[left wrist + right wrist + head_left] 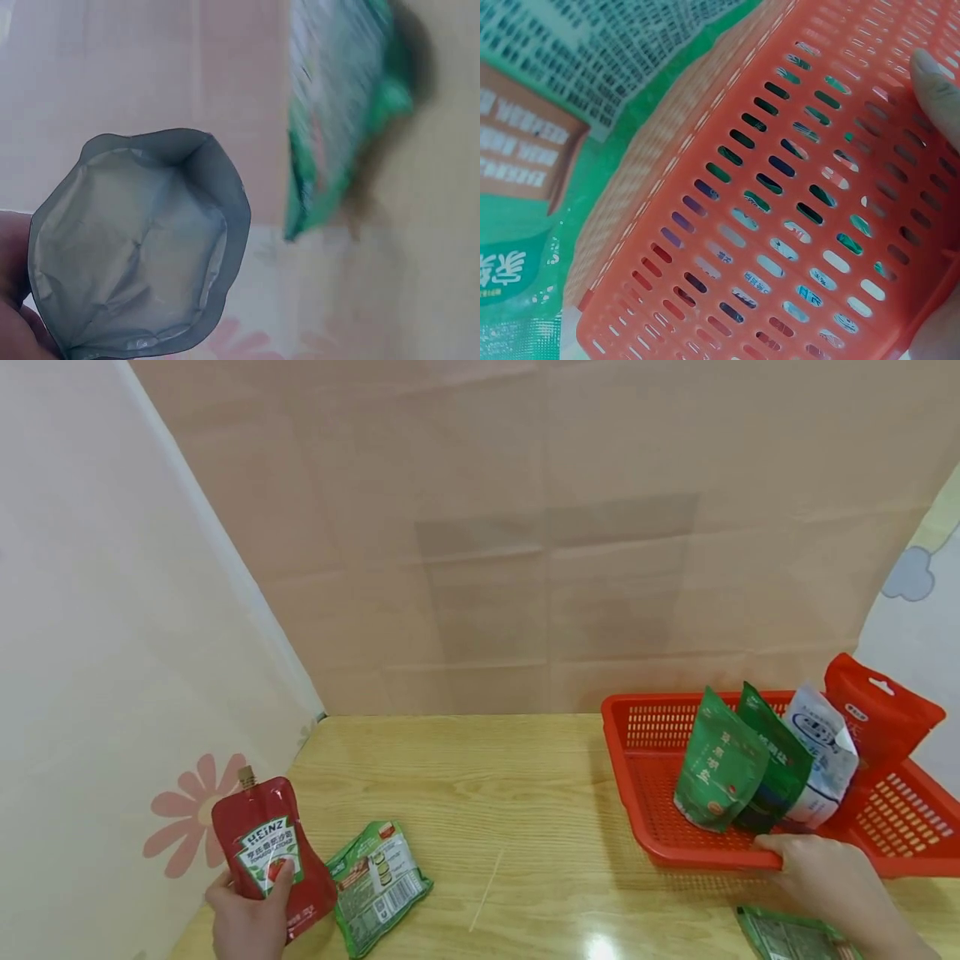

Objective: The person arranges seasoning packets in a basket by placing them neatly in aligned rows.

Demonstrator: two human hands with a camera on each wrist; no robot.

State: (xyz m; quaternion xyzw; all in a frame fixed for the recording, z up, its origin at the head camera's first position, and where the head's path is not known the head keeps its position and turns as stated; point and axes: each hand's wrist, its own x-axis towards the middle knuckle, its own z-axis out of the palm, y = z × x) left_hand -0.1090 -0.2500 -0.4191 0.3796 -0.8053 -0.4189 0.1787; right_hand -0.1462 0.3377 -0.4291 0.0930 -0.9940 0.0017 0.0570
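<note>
The left grip [247, 925] pinches the ketchup pouch [262, 852], probably soft, rather heavy and slippery, better held around its middle; the right grip [828, 870] holds the red basket [705, 857] by its rim.

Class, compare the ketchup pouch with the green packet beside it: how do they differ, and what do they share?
The ketchup pouch is mainly red; the green packet is green with pale panels. The ketchup pouch is held in the left hand, while the green packet lies on the table. The ketchup pouch has a capped spout; the green packet shows none. Both are printed packages.
</note>
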